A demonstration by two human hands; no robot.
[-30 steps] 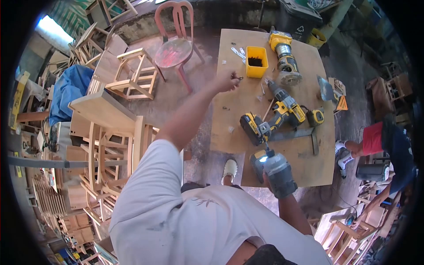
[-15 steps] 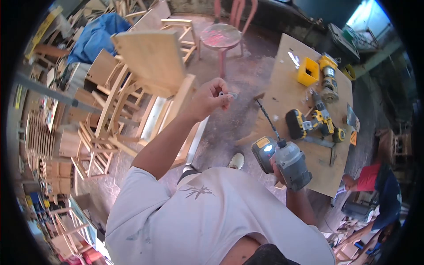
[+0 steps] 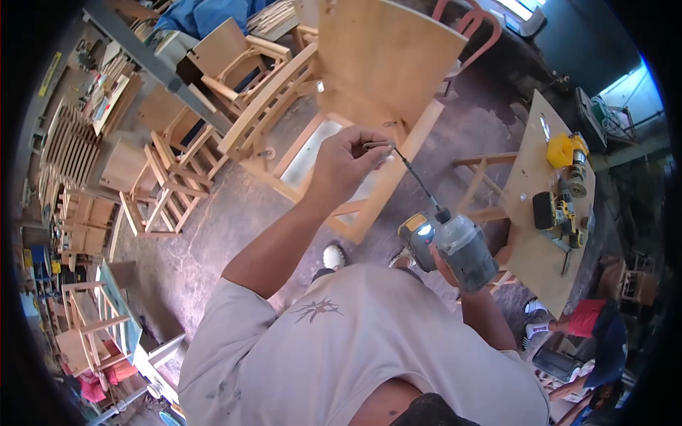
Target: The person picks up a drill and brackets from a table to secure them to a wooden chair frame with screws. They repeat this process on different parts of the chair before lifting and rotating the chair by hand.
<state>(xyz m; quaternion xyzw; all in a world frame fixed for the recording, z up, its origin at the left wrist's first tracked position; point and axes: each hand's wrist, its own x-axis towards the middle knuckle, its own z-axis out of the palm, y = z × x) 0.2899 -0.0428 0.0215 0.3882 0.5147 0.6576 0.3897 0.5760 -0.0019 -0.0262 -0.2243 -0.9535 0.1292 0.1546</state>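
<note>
My left hand (image 3: pixel 342 169) pinches a small metal piece (image 3: pixel 376 145) between thumb and fingers. Gripped in my right hand (image 3: pixel 446 268) is a cordless drill (image 3: pixel 463 250), its work light on. The drill's long, thin bit (image 3: pixel 419 179) points up and left, its tip close to the pinched piece. Beyond both hands stands a wooden chair frame (image 3: pixel 394 181) with a broad back panel (image 3: pixel 383 57) and an open seat frame. My left hand overlaps the seat part in this view.
To the right, a plywood-topped table (image 3: pixel 543 263) holds a yellow container (image 3: pixel 560 150) and several power tools (image 3: pixel 565 213). Wooden chairs (image 3: pixel 167 181) and stacked slats (image 3: pixel 73 142) crowd the left side. Another person (image 3: pixel 604 337) is at the lower right.
My view has turned and moved so the chair frame sits before my hands and the table lies farther right. The metal piece and the drill bit's tip are now close together.
</note>
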